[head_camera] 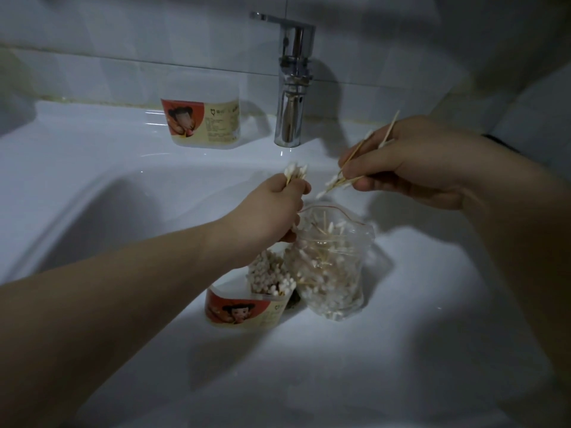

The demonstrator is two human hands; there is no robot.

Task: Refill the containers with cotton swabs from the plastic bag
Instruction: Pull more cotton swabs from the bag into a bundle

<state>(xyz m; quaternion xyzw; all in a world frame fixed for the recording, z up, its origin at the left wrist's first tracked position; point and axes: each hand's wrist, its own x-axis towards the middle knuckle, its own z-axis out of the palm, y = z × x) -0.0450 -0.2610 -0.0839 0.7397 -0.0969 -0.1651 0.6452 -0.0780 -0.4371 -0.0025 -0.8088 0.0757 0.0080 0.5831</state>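
A clear zip plastic bag (330,273) full of cotton swabs stands open in the sink basin. To its left a labelled container (247,307) sits partly under my left forearm, packed with upright swabs. A second labelled container (202,123) stands on the sink ledge left of the faucet. My left hand (268,211) grips a bundle of swabs (78,173) above the bag, white tips up. My right hand (401,168) pinches a loose bunch of swabs (343,180), their sticks fanning out.
A chrome faucet (292,88) rises at the back of the white sink (92,186). Tiled wall runs behind it. A dark drain shows between the near container and the bag.
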